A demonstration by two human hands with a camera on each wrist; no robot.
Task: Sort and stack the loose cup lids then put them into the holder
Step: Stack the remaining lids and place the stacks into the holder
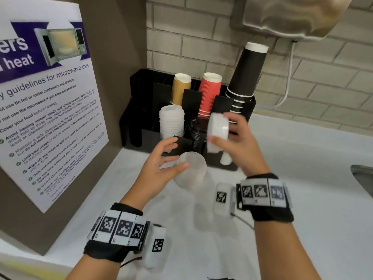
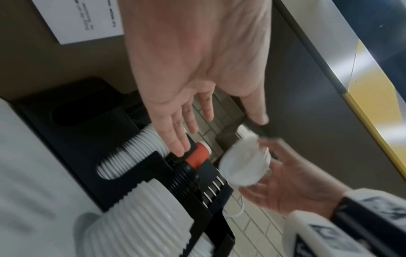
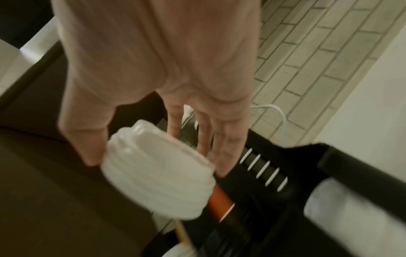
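Note:
My right hand [image 1: 224, 132] grips a short stack of white cup lids [image 1: 217, 126] tipped on its side, thumb below and fingers behind, just in front of the black holder [image 1: 139, 93]. The right wrist view shows this held stack [image 3: 158, 182] above the holder's front slots [image 3: 296, 165]. My left hand [image 1: 177, 153] is open with spread fingers, hovering over a second white lid stack [image 1: 191, 174] that stands on the counter; whether the thumb touches it I cannot tell. Inside the holder stand a tall white lid stack [image 1: 171, 122] and black lids [image 1: 198, 132].
Tan [image 1: 180, 87], red [image 1: 209, 91] and black [image 1: 246, 73] cup stacks fill the holder's back row. A microwave poster [image 1: 46, 110] covers the left panel. A sink edge [image 1: 363, 174] lies at the right, with a wall-mounted unit [image 1: 292, 15] and cable [image 1: 289, 77] above.

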